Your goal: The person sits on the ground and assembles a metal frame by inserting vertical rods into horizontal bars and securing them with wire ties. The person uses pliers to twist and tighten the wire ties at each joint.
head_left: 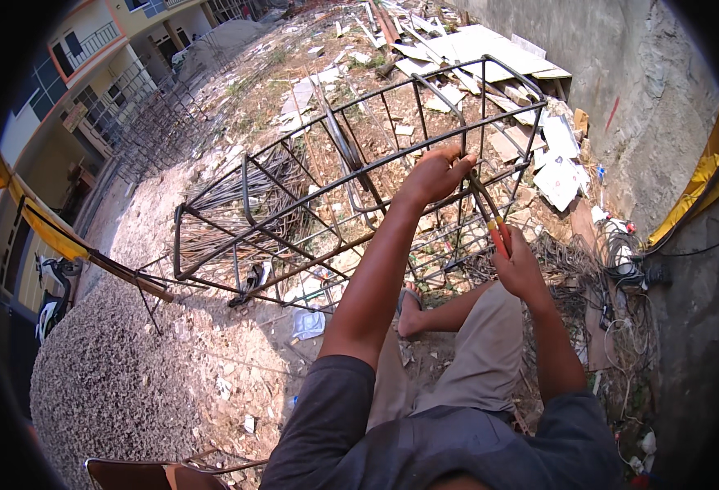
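Observation:
A long cage of dark steel rebar (306,193), made of lengthwise bars and square stirrups, stands slantwise in front of me. My left hand (439,175) is closed at one of its stirrups on the right part, fingers curled round the bar. Whether a thin wire is also between those fingers, I cannot make out. In my right hand (521,268) is a pair of pincers (490,216) with red and yellow handles, gripped from below. The pincers' jaws point up to the bar right beside my left thumb.
A gravel heap (114,376) lies at the left, and a pile of loose steel rods (245,208) behind the cage. Broken white boards (490,53) lie at the far right beside a grey wall (621,98). Tangled cables (621,294) are on the right. My sandalled foot (409,314) is close below the cage.

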### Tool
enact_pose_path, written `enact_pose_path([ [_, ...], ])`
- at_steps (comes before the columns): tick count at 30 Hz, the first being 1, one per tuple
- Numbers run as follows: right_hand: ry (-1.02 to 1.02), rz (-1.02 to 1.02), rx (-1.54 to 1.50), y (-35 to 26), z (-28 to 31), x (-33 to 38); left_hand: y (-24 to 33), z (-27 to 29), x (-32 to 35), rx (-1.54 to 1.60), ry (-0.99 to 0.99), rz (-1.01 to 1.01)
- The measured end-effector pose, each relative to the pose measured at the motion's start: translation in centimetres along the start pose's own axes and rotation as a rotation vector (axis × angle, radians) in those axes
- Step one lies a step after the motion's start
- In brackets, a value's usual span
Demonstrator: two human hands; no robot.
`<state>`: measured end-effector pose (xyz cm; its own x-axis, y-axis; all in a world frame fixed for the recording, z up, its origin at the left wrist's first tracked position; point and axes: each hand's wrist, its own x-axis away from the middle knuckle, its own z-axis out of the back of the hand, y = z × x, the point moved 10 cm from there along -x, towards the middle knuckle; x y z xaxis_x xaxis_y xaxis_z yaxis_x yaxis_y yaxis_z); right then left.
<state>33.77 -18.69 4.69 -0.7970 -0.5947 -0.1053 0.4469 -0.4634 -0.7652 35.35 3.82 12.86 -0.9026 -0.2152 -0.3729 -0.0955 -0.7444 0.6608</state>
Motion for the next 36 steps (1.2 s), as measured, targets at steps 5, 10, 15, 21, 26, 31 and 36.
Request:
enact_pose_path([
  [5, 0.177, -0.031, 0.388, -0.6, 0.1, -0.2, -0.1, -0.4, 0.2, -0.024, -0.050, 0.067],
  [10, 0.057, 0.141, 0.135, 2.8, -0.7, -2.7, 0.7, 0.3, 0.2, -0.022, -0.020, 0.052],
  [15, -0.565, -0.241, -0.850, 4.7, -6.5, -1.8, 0.5, 0.1, 0.4, -0.041, -0.022, 0.042],
  [21, -0.861, -0.187, -1.506, 2.9, -11.8, -0.8, 0.4, 0.2, 0.3, -0.041, -0.024, 0.025],
  [26, -0.308, -0.134, -0.838, 1.7, -8.0, -1.6, -0.2, 0.6, 0.4, -0.094, 0.065, 0.000],
  [31, -0.781, -0.100, -1.551, 0.4, -8.2, -0.1, 2.2, 1.6, 1.8, -0.106, 0.231, -0.026],
  [36, -1.165, -0.052, -1.931, -3.2, -9.0, 1.3, 4.2, 3.0, 7.9, 0.054, 0.641, -0.315],
])
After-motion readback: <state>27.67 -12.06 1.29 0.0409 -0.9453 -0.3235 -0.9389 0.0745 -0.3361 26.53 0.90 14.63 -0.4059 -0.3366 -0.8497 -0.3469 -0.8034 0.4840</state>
